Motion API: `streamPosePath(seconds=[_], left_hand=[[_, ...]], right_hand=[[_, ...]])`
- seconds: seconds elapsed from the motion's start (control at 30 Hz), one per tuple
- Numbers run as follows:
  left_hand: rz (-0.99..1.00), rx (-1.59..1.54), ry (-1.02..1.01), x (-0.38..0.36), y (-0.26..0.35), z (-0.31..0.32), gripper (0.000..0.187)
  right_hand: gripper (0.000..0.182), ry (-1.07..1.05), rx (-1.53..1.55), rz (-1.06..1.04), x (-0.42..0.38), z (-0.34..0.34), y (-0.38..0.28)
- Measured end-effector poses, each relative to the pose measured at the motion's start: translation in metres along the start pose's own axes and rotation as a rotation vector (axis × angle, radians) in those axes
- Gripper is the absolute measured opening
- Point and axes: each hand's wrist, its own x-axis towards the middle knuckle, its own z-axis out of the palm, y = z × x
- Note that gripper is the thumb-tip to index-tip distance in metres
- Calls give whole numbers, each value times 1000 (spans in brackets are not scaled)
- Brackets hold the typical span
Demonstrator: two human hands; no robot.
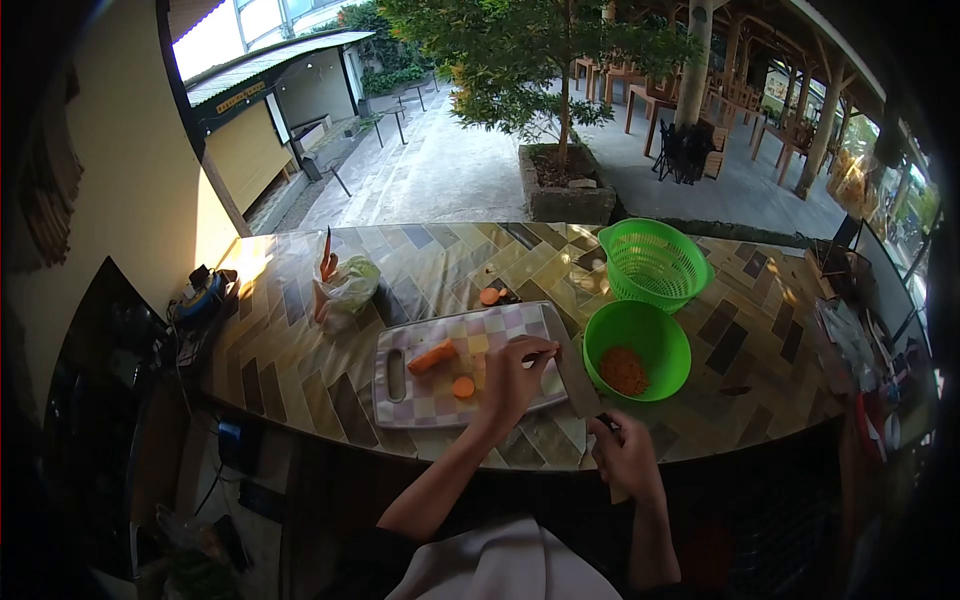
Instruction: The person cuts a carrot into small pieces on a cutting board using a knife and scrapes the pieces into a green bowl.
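My right hand (626, 452) grips the dark handle of a broad-bladed knife (576, 380), its blade pointing up and away along the cutting board's right edge. Beside the blade, my left hand (515, 380) is over the board with thumb and fingers pinched together; what they hold, if anything, I cannot make out. On the checkered cutting board (408, 412) lie a thick carrot piece (433, 357) and a round carrot slice (463, 387), both left of my left hand. Right of the knife stands a green bowl (678, 345) with finely chopped orange bits (622, 371) at its bottom.
A green colander (655, 262) stands behind the bowl. Beyond the board lies a carrot end (490, 296). A pale green vegetable in a plastic bag (350, 284) rests at the back left with carrots (328, 265). The tabletop (310, 385) has a curved front edge.
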Motion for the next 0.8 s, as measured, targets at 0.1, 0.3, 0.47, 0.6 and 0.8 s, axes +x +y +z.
streamPosePath(seconds=[0.1, 0.3, 0.47, 0.6, 0.8], left_hand=[[65, 12, -112, 20, 17, 33, 14], [155, 341, -271, 13, -16, 82, 16], [299, 491, -225, 13, -25, 90, 18], [171, 437, -162, 10, -7, 75, 14], [2, 311, -114, 0, -39, 1, 21]], right_hand=[[22, 156, -103, -21, -10, -22, -14], [25, 461, -551, -237, -12, -47, 7], [25, 432, -411, -96, -16, -53, 14], [27, 475, -372, -154, -13, -51, 19], [25, 220, -165, -25, -20, -27, 9]])
